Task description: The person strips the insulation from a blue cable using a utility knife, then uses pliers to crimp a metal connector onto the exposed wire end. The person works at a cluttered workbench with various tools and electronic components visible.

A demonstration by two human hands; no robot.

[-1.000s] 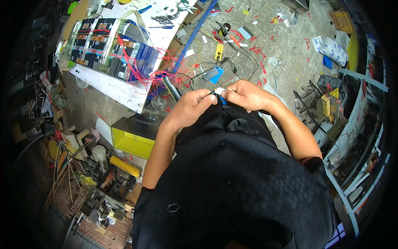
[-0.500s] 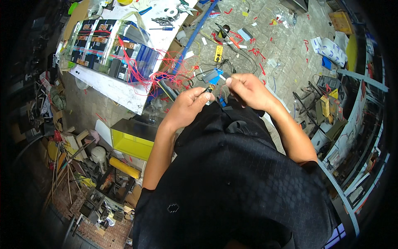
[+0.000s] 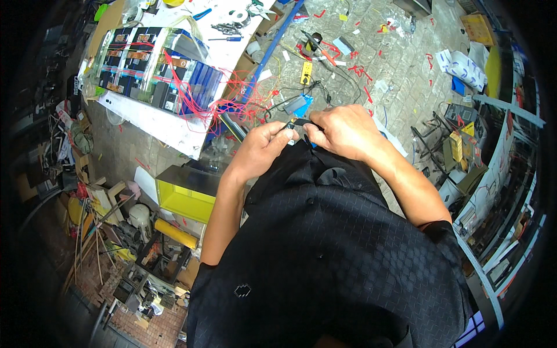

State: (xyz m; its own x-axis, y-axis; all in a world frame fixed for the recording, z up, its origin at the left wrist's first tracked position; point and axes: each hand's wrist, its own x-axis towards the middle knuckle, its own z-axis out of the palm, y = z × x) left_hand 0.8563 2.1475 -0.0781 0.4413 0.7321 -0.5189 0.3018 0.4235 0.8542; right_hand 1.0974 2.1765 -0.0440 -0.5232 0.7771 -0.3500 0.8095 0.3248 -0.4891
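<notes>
Both hands met just above the black shirt (image 3: 325,243), in front of the chest. Left hand (image 3: 262,149) was curled, thumb and forefinger pinching a small dark connector (image 3: 295,124). Right hand (image 3: 342,130) was closed over the connector's other end, fingers pressed together on it. Black wires (image 3: 278,107) ran from the connector toward a blue-taped part (image 3: 297,104) on the paved floor (image 3: 400,58). A battery pack (image 3: 156,72) with red wires lay on a white board (image 3: 156,124), well left of the hands.
</notes>
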